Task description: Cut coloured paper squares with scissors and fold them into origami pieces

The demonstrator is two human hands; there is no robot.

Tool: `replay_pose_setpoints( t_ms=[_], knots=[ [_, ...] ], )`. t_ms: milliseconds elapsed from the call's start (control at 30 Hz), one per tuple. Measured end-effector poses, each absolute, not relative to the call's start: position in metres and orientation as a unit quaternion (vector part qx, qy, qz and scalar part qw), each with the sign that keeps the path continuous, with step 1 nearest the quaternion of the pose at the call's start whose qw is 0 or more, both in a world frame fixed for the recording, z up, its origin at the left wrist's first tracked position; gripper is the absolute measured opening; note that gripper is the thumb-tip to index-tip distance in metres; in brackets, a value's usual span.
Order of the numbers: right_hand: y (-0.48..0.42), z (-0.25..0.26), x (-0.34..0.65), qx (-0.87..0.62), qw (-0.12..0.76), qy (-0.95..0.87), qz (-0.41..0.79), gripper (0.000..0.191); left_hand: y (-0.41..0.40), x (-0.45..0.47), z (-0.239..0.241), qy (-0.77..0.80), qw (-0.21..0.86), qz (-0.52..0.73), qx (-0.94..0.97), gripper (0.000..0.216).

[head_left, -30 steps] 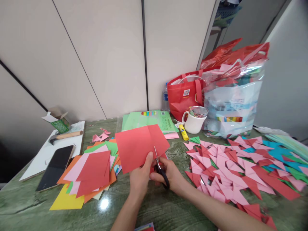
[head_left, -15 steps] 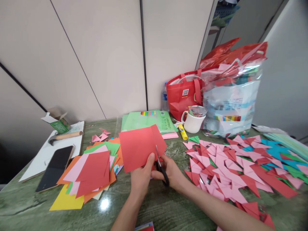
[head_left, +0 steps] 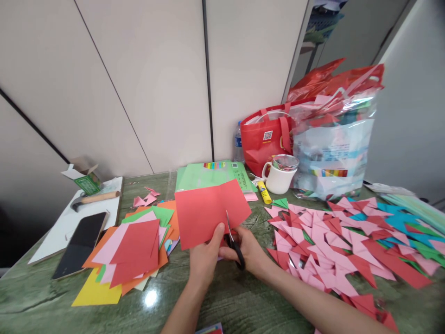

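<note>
My left hand (head_left: 206, 255) grips a red sheet of paper (head_left: 200, 213) by its lower edge, thumb on top and fingers behind it. In my right hand (head_left: 247, 250) is a pair of black-handled scissors (head_left: 235, 248), its blade lying over the lower part of the sheet and pointing away from me. The paper right of the blade slants up and outward, with a crease running along the middle. Both hands are close together above the green table (head_left: 167, 311). My right fingers are partly hidden behind the paper and the handles.
To the left lie stacked coloured papers (head_left: 135, 246), a phone (head_left: 81, 243) and a hammer (head_left: 95, 198). Folded pink and red pieces (head_left: 330, 246) cover the right side. Behind stand a white mug (head_left: 280, 176), a glue stick (head_left: 264, 192), a red bag (head_left: 260, 144) and a clear bag (head_left: 333, 153).
The right part of the red paper has swung outward to the right and lies flatter. Both hands and the scissors stay almost in place.
</note>
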State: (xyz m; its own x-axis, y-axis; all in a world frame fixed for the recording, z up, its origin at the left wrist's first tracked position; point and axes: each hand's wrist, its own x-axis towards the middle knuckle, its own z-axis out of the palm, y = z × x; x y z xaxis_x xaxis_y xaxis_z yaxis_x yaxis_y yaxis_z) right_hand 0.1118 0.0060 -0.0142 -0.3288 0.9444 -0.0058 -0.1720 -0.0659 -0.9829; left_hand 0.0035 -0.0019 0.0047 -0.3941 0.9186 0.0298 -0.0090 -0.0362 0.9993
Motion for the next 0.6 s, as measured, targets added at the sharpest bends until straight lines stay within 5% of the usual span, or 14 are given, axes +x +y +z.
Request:
replay_pose_setpoints(
  t_ms=[600],
  knots=[
    [0.0058,-0.0122,0.1135,-0.407,0.426,-0.535,0.605,0.048,-0.0033,0.0029,0.007,0.586,0.394,0.589,0.392,0.034]
  ],
)
